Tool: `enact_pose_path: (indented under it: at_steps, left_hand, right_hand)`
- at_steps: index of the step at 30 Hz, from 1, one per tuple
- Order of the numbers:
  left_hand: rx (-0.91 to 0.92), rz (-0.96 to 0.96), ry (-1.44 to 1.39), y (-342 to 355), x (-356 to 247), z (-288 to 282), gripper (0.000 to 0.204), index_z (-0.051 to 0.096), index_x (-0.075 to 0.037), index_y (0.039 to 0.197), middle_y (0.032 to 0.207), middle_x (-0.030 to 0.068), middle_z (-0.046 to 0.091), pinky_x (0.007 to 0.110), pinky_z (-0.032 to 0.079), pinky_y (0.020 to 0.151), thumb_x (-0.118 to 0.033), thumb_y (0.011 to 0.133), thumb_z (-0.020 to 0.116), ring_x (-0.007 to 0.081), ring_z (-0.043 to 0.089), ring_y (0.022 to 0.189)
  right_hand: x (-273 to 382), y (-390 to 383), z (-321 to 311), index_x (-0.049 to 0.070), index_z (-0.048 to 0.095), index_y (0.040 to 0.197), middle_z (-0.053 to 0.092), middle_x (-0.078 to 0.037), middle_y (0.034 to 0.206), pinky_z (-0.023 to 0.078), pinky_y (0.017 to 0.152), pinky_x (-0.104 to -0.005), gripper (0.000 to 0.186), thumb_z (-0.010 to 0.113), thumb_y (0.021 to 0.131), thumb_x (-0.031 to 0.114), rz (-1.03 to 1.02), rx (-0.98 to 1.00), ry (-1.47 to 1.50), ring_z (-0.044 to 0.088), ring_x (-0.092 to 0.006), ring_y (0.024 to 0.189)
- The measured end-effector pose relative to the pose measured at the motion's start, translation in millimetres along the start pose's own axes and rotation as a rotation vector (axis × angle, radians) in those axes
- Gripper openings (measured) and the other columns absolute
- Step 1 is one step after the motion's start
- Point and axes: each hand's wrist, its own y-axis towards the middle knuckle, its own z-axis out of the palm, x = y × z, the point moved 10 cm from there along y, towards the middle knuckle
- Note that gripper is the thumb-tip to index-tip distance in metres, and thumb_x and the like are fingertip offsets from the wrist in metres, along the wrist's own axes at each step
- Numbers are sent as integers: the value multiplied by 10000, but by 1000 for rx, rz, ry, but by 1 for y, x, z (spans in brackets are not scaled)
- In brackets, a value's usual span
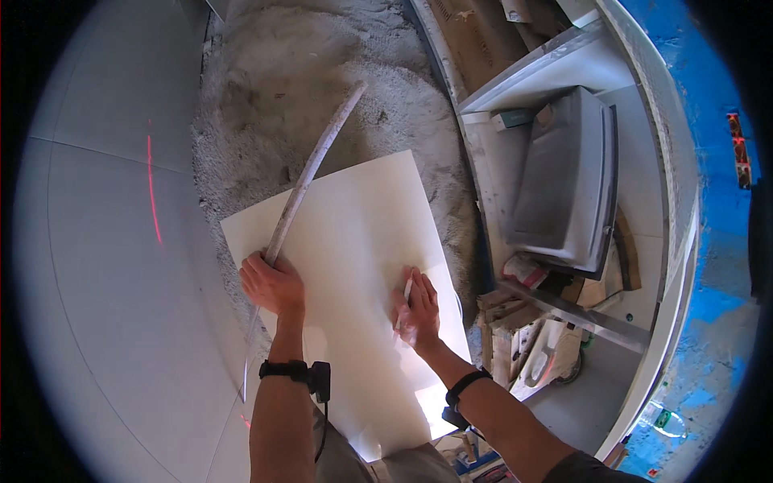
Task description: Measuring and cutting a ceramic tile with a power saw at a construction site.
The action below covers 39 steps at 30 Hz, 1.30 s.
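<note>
A large cream-white tile or board (362, 225) lies tilted in front of me, its lower end reaching my legs. A long, thin, scuffed metal straightedge (310, 165) crosses its left side and sticks out beyond the far edge. My left hand (274, 282) is closed round the straightedge near the board's left edge. Over the right half of the board, my right hand (419, 310) has its fingers drawn together on a thin pale pen-like stick (408, 290). Its tip is too small to make out.
Sandy grey mortar (322, 80) covers the ground beyond the board. Grey wall tiles (121, 241) with a red laser line stand at left. At right, a white cabinet frame (676, 161) holds a grey plastic tub (555, 177) and scraps. A plastic bottle (664, 420) lies on blue sheeting.
</note>
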Motion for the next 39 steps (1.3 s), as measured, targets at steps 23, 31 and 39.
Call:
enact_pose_path:
  at_steps: [23, 31, 39]
  left_hand:
    - [86, -18, 75, 0, 4, 13, 186, 524, -33, 960, 931, 154, 562, 515, 448, 800, -147, 841, 611, 393, 565, 926]
    - [81, -1, 81, 1, 2, 13, 196, 530, -40, 981, 943, 156, 563, 518, 456, 792, -133, 825, 602, 398, 566, 918]
    - [67, -1, 82, 3, 4, 13, 186, 528, -40, 976, 942, 155, 561, 521, 453, 778, -134, 826, 588, 399, 563, 907]
  right_hand:
    - [-2, 0, 2, 73, 581, 1218, 580, -332, 1334, 400, 1138, -572, 473, 701, 763, 128, 27, 30, -10, 522, -484, 1359]
    - [-3, 1, 3, 84, 575, 1215, 566, -339, 1361, 388, 1149, -566, 466, 703, 770, 139, 38, 52, -19, 506, -476, 1379]
    - [-1, 2, 3, 79, 587, 1196, 540, -301, 1459, 385, 1165, -524, 395, 634, 823, 198, 30, 35, -51, 509, -441, 1391]
